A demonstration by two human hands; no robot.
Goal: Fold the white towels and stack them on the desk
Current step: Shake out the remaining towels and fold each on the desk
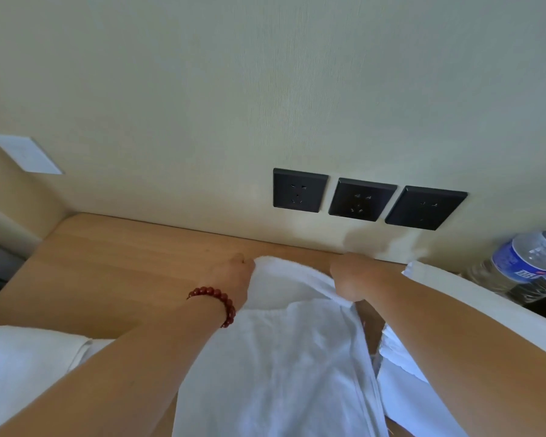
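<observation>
A white towel (284, 357) lies on the wooden desk (114, 263), running from its far edge near the wall down to the bottom of the view. My left hand (232, 274), with a red bead bracelet on the wrist, grips the towel's far left corner. My right hand (350, 280) grips the far right corner, fingers curled round the cloth. Another white towel (22, 367) lies at the lower left on the desk. More white cloth (401, 373) lies under my right forearm at the lower right.
Three black wall sockets (363, 200) sit just above the desk's back edge. Plastic water bottles (524, 263) with blue labels lie at the right. A white board or tray edge (473, 294) runs diagonally at the right. A white wall plate (26, 154) is at the left.
</observation>
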